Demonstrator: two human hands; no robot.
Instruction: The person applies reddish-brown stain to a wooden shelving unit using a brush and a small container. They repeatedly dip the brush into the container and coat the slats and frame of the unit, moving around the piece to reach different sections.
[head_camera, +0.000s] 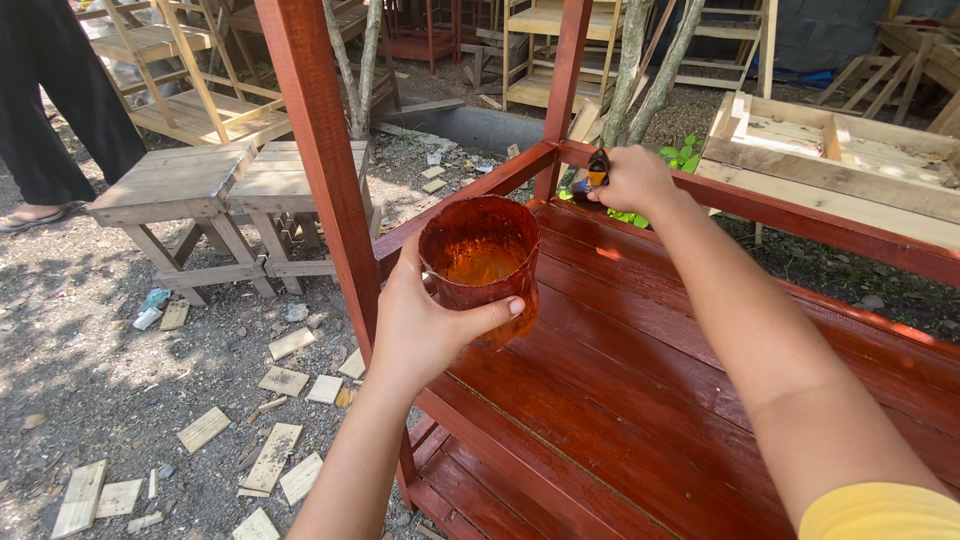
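My left hand (425, 325) grips a cut plastic container (480, 262) stained red-brown, with a pool of orange-brown stain at its bottom. I hold it upright over the near corner of a red-stained wooden frame (620, 400). My right hand (632, 180) is stretched to the frame's far rail and closed around a paintbrush (597, 170) with a dark and orange handle; its bristles are hidden behind the hand and rail. The slatted deck below both arms is glossy red.
A red post (320, 150) rises just left of the container. Two bare wooden stools (225, 185) stand on the gravel to the left, with wood offcuts (275, 455) scattered about. A person's dark trouser legs (50, 100) are far left. An unpainted pallet (840, 160) lies at right.
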